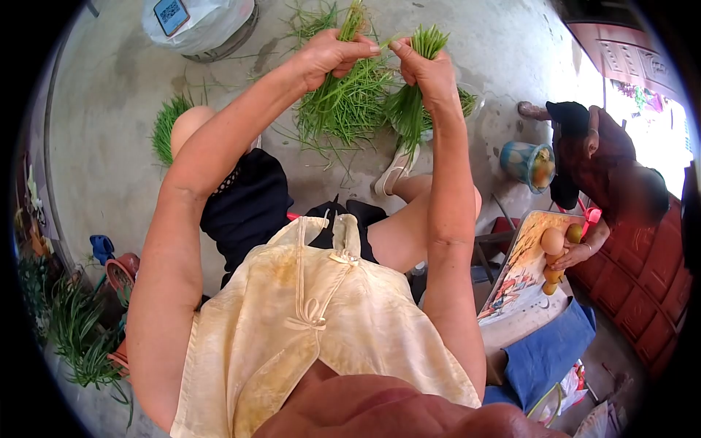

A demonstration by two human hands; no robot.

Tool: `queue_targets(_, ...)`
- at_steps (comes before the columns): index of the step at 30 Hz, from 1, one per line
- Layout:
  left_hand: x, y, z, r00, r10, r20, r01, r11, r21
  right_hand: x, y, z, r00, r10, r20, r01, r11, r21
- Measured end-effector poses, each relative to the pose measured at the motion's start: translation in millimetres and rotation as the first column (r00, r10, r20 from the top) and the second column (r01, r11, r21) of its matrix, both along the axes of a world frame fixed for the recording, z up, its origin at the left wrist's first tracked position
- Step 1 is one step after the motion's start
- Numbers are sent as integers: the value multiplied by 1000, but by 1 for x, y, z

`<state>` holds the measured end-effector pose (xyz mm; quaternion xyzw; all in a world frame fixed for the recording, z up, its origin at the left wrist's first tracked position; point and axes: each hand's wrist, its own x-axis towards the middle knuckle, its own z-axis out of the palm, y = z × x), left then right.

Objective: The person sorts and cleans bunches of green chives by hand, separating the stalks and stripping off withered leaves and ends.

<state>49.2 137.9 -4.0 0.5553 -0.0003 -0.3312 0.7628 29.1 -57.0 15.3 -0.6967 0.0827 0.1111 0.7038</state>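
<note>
My left hand (332,57) is closed around a bunch of chives (352,22), their pale ends sticking up and green leaves hanging below. My right hand (431,73) grips a second bunch of chives (429,41), gathered tightly, with its even ends upward. A thin green strand spans the small gap between my thumbs. Beneath my hands, a loose pile of chives (350,102) spreads over the concrete floor. Partly hidden behind my right forearm, a clear dish (475,102) has more greens in it.
Another clump of chives (169,125) lies beside my left knee. A white-covered bin (208,29) with a QR card stands at the back left. At the right, a person (606,157) holds a bottle gourd-like object near a printed board (522,255) and a blue bucket (517,162).
</note>
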Motion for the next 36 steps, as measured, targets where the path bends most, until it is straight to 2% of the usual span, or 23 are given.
queue_targets(5, 1, 4, -6, 1000, -3, 26, 3, 1000, 24, -1, -1, -1, 994, -67, 81, 75, 993, -95)
queue_targets(8, 1, 4, -8, 999, -16, 28, 15, 999, 31, 4, -7, -7, 947, -283, 154, 303, 944, -130)
queue_targets(11, -1, 5, -4, 999, -33, -28, 33, 999, -14, 12, -23, -14, 948, -249, 200, 291, 931, -219)
queue_targets(14, 0, 8, 0, 991, -80, -104, 72, 995, -72, 5, -9, -2, 976, -192, 103, 209, 957, -200)
queue_targets(17, 0, 8, 4, 983, -111, -145, 92, 987, -134, 1, -1, 2, 998, -16, 57, 10, 995, 103)
queue_targets(20, 0, 10, 4, 973, -152, -174, 116, 973, -201, -1, 3, 2, 997, 40, 63, -46, 996, 82)
queue_targets(23, 1, 10, 1, 966, -187, -180, 145, 964, -222, 5, -1, 0, 985, -147, 92, 139, 987, 86)
queue_targets(26, 1, 12, 0, 964, -195, -179, 149, 959, -242, 9, -14, -4, 964, -251, 84, 242, 964, 109)
queue_targets(27, 1, 13, 1, 963, -197, -185, 147, 956, -252, 8, -12, -2, 970, -222, 95, 216, 974, 73)
queue_targets(30, 1, 14, 3, 961, -204, -185, 153, 954, -258, 3, -1, -1, 996, -69, 59, 61, 991, 121)
queue_targets(33, 0, 12, 1, 958, -216, -189, 163, 951, -263, -1, 7, 2, 993, -92, 71, 88, 994, 59)
queue_targets(36, 2, 14, -5, 956, -228, -185, 169, 943, -286, 6, -8, -2, 963, -241, 119, 232, 969, 83)
